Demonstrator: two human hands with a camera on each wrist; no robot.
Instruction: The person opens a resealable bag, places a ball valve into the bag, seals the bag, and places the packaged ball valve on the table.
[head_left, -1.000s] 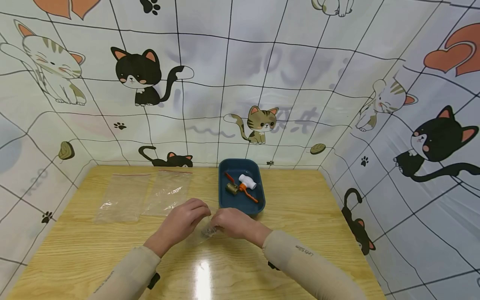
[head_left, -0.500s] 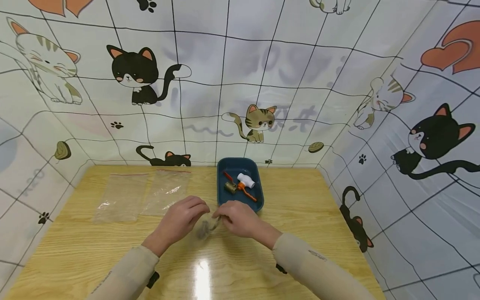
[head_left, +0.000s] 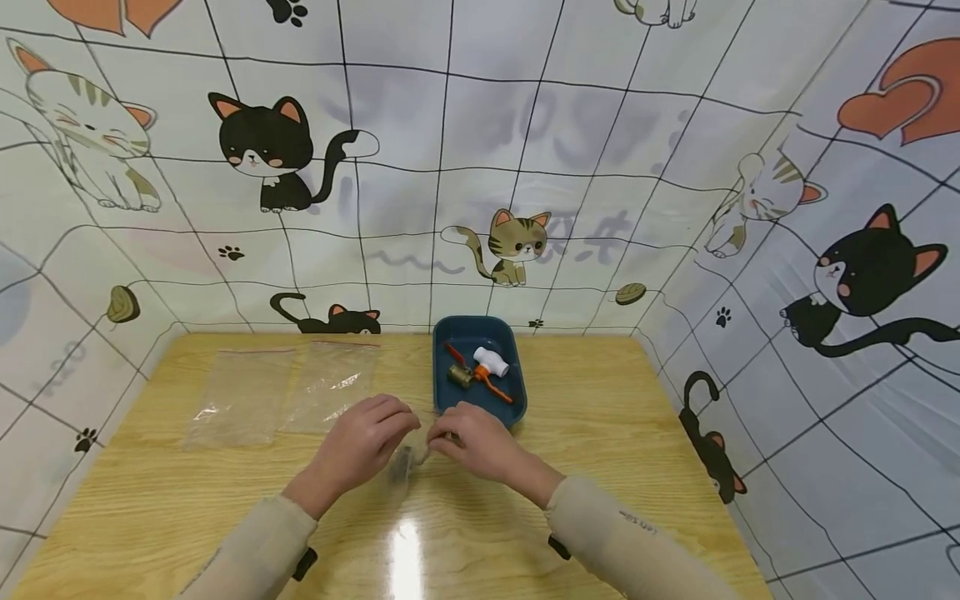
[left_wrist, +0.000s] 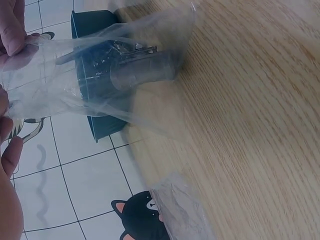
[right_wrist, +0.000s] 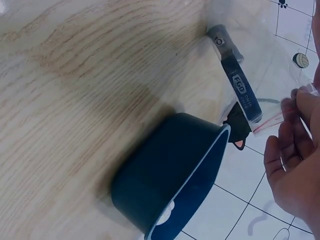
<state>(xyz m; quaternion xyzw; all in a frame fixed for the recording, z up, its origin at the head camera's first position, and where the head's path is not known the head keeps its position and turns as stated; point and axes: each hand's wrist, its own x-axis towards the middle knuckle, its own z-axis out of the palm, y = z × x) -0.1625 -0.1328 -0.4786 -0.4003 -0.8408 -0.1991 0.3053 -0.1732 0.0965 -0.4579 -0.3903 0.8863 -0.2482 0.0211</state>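
A clear zip bag (left_wrist: 55,100) hangs between my two hands over the table. Inside it lies a metal ball valve (right_wrist: 227,47) with a long dark lever handle marked "FGD". In the head view the bag and valve (head_left: 402,467) are blurred. My left hand (head_left: 365,437) pinches one side of the bag's top. Opposite it, my right hand (head_left: 476,440) pinches the red-lined edge between thumb and fingers, as the right wrist view shows. Just behind the right hand stands a blue tray (right_wrist: 155,155).
The tray holds a white plastic valve (head_left: 491,362) with an orange handle and a brass valve (head_left: 461,376) with a red handle. Two flat clear zip bags (head_left: 240,396) lie at the back left. A cat-print cloth (head_left: 405,108) surrounds the wooden table (head_left: 592,408).
My right hand has shifted slightly right and back, away from the left hand. The valve in the bag now hangs a little further left. The left hand has barely moved.
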